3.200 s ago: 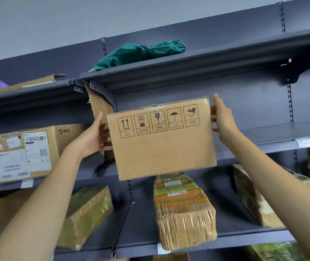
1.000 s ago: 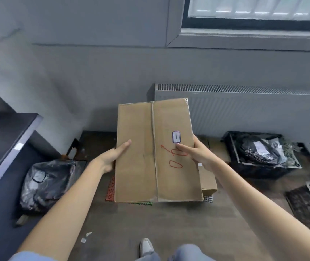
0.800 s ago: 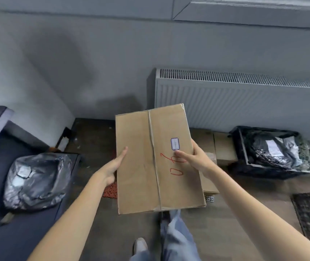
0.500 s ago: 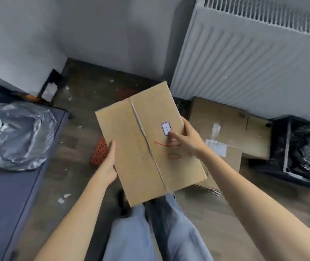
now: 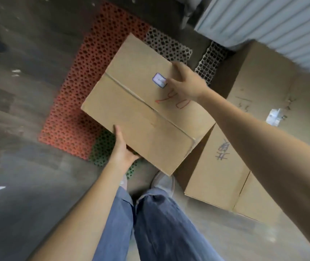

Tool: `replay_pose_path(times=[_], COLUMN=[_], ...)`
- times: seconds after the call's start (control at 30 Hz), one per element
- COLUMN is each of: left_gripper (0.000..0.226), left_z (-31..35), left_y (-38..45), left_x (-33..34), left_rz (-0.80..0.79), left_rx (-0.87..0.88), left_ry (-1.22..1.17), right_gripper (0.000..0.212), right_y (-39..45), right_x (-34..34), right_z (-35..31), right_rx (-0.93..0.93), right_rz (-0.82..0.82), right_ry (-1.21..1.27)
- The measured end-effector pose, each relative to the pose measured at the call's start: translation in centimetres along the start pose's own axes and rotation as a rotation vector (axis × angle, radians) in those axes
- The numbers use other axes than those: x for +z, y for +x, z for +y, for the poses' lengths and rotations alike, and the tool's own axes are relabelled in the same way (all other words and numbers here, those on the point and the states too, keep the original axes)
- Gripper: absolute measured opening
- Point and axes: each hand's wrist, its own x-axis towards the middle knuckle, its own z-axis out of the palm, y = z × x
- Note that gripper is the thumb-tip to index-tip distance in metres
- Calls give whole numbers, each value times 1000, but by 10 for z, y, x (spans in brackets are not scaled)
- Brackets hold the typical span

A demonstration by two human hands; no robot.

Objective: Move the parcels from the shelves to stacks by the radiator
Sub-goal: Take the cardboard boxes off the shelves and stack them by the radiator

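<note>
Floor (image 5: 28, 194): 1 parcel (image 5: 141, 113) held, 2 hands (image 5: 186, 81); maybe 2 boxes (image 5: 263, 147) beside.

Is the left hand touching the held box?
Touching. The head view shows the left hand gripping the near edge of the cardboard box, thumb on top, fingers underneath.

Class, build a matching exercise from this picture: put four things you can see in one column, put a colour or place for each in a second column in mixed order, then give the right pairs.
Column 1:
1. held cardboard parcel
2. floor mat
3. radiator
4. jeans

Column 2:
A. blue, at the bottom of the view
B. white and ribbed, top right corner
C. mostly red, perforated, on the floor
D. brown, with red writing and a small sticker, between both hands

Pairs: 1-D, 2-C, 3-B, 4-A
</note>
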Motion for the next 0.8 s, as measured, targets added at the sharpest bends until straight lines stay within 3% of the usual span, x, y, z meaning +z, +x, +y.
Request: replay_pose_path(times=[0.13, 0.23, 0.33, 0.47, 0.53, 0.67, 0.8], left_gripper=[61, 58, 67, 64, 54, 45, 65], left_z=[-6, 0, 31, 63, 68, 82, 102], left_y=[27, 24, 24, 27, 28, 36, 48], left_x=[19, 24, 30, 36, 42, 71, 109], left_rz=[-60, -105, 102, 292, 315, 234, 91], left_rx=[-47, -72, 44, 211, 233, 274, 310], left_ry=[61, 143, 60, 81, 125, 222, 296], right_gripper=[58, 69, 75, 98, 105, 117, 115], right_y=[35, 12, -46, -87, -76, -45, -13], right_x=[2, 18, 51, 107, 109, 85, 45], right_z=[23, 43, 50, 48, 59, 78, 84], right_rx=[-4, 23, -57, -394, -362, -300, -144], right_rz=[33, 72, 147, -122, -204, -121, -24], right_ry=[-60, -107, -101, -393, -490, -560, -553])
